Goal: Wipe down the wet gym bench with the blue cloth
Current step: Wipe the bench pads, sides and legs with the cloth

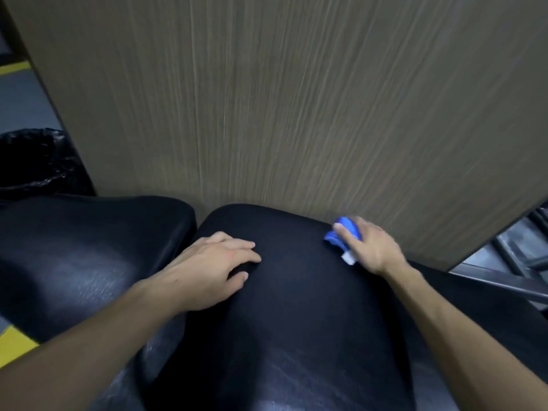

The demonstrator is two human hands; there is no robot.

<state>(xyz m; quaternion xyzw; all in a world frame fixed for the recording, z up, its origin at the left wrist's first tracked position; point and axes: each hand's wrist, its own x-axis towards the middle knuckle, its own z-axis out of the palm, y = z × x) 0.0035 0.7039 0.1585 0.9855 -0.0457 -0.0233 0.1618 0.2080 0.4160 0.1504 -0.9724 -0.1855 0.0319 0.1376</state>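
Observation:
A black padded gym bench [290,292] fills the lower middle of the head view, its far end against a wood-grain wall. My right hand [370,247] grips a bunched blue cloth [341,235] at the bench's far right corner, with a small white tag showing under the palm. My left hand [213,265] rests flat on the pad's left side, fingers straight and pointing right. Faint sheen marks the near part of the pad.
A second black pad [89,256] lies beside the bench on the left. A bin with a black liner [32,161] stands at the far left. The wood-grain panel [281,99] rises behind. Metal frame bars [510,262] show at the right, and yellow floor marking [14,345] at lower left.

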